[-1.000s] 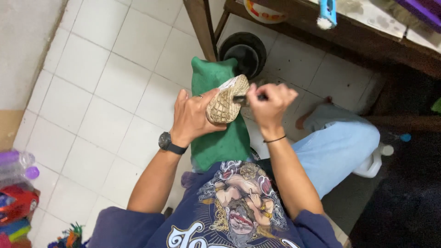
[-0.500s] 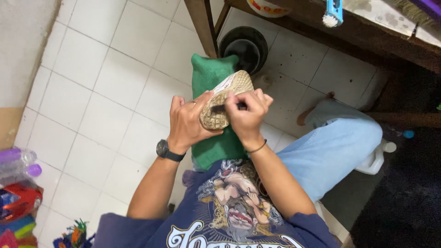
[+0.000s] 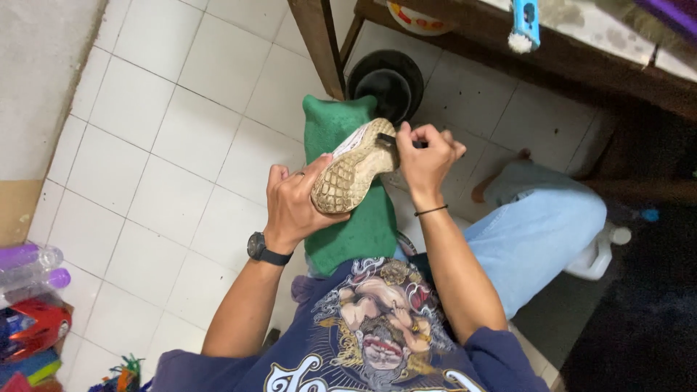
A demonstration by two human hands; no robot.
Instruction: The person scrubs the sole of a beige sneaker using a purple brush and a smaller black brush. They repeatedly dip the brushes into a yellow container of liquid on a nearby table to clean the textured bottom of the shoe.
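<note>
While my left hand [image 3: 294, 203] wraps around the shoe [image 3: 353, 174], fingers closed on its upper from the nine o'clock side, the tan, knobbly sole faces up at me and its tip points toward one o'clock. My right hand [image 3: 425, 156] sits at the shoe's three o'clock end, fingers pressed together on a small dark tool [image 3: 388, 138] whose tip touches the sole's edge; I cannot tell what kind of tool it is. A black watch [image 3: 263, 250] circles my left wrist, and a thin dark band [image 3: 432, 210] my right.

Under the shoe, a green cloth [image 3: 341, 218] lies over my lap, running from twelve o'clock down to six. My light blue trouser leg [image 3: 537, 239] stretches toward three o'clock. Beyond the cloth at twelve o'clock, a black round bucket [image 3: 388, 80] stands on the white tiled floor [image 3: 167, 145], just beside a wooden leg of the desk [image 3: 319, 43]. A blue brush [image 3: 524, 22] rests on the desk at one o'clock. At eight o'clock, clear bottles with purple caps [image 3: 33, 265] lie near the frame's edge.
</note>
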